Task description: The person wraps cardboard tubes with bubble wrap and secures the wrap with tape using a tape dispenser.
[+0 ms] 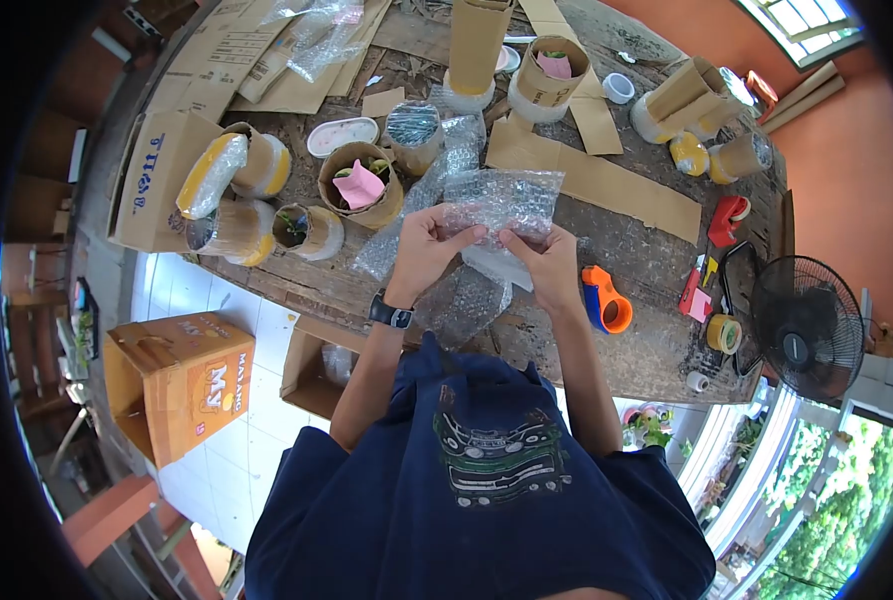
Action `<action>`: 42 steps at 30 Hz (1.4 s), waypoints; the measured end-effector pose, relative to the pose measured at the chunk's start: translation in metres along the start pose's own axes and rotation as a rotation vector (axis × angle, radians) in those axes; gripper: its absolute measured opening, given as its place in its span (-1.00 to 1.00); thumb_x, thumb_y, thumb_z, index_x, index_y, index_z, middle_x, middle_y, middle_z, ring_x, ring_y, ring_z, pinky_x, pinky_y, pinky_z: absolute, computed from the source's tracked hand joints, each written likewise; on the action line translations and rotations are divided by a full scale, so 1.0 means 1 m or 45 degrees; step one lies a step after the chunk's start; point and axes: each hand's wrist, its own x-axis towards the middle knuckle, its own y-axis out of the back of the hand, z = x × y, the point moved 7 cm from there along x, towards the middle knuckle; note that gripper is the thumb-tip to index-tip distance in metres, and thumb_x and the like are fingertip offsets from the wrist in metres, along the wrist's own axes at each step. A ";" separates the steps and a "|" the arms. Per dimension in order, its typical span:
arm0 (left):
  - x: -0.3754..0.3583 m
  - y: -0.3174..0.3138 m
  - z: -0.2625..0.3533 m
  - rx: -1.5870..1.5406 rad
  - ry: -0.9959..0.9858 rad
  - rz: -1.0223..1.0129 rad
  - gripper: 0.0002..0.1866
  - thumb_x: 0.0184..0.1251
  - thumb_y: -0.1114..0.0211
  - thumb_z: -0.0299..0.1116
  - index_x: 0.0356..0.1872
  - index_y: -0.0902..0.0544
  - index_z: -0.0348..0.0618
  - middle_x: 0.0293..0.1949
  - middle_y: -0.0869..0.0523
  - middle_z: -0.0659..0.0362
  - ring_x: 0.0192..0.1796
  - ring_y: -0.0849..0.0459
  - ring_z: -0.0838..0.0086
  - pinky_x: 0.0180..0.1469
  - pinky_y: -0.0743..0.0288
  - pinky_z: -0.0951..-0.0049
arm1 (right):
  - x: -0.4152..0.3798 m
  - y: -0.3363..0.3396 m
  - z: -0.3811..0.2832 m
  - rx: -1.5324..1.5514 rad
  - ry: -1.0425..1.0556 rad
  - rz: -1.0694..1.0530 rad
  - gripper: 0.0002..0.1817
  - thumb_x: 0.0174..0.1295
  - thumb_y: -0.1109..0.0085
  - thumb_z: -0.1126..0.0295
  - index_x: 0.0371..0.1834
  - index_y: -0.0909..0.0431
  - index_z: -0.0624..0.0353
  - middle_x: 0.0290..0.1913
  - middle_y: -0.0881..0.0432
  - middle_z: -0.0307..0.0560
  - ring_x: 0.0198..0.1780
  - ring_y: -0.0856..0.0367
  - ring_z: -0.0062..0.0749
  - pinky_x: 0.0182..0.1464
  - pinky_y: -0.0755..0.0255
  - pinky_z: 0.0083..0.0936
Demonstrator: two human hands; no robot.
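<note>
Both my hands pinch a clear piece of bubble wrap (504, 192) above the front part of the wooden table. My left hand (430, 250), with a dark watch (390, 311) on its wrist, grips the left part of its lower edge. Close beside it, my right hand (547, 262) pinches the same edge, thumbs almost meeting. More bubble wrap (466, 310) lies beneath and to the left of my hands. An orange and blue tape dispenser (606, 300) sits to the right of my right hand. Left of my left hand stands a cardboard-wrapped pot with a pink paper piece (359, 184).
Several cardboard tubes and wrapped pots, including a tall tube (478, 45), stand on the table (656, 350). Flat cardboard (606, 180) lies behind my hands. At right are a red dispenser (728, 218), a cutter (690, 290), a tape roll (723, 333) and a fan (804, 325). Boxes (181, 385) stand below.
</note>
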 end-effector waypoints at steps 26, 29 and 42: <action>-0.026 0.047 -0.078 0.964 -0.108 -0.118 -0.61 0.09 -0.27 -0.59 0.01 -0.61 -0.19 0.07 -0.54 -0.07 0.14 -0.52 -0.03 0.14 -0.46 0.20 | -0.046 0.017 0.111 -1.488 0.561 -0.564 -0.59 0.12 -0.33 0.28 0.09 -0.60 -0.05 0.32 -0.44 -0.05 0.41 -0.30 -0.12 0.40 -0.07 0.10; -0.040 0.064 -0.104 1.223 0.076 0.386 -0.44 0.07 -0.33 -0.51 0.18 -0.47 -0.14 0.21 -0.38 -0.13 0.14 -0.52 -0.08 0.13 -0.47 0.11 | -0.071 0.025 0.166 -1.711 0.235 -0.825 -0.47 0.10 -0.33 0.05 0.15 -0.55 -0.07 0.51 -0.12 -0.06 0.54 -0.01 -0.10 0.40 0.03 0.29; -0.028 0.083 -0.137 1.156 0.322 0.574 -0.67 0.09 -0.38 -0.34 -0.10 -0.65 -0.20 -0.29 -0.74 -0.04 -0.06 -0.67 0.03 -0.06 -0.55 0.14 | -0.047 0.031 0.079 -1.484 0.178 -0.412 -0.45 0.06 -0.35 0.03 0.09 -0.61 0.04 0.36 -0.40 -0.07 0.49 -0.15 -0.09 0.37 0.05 0.19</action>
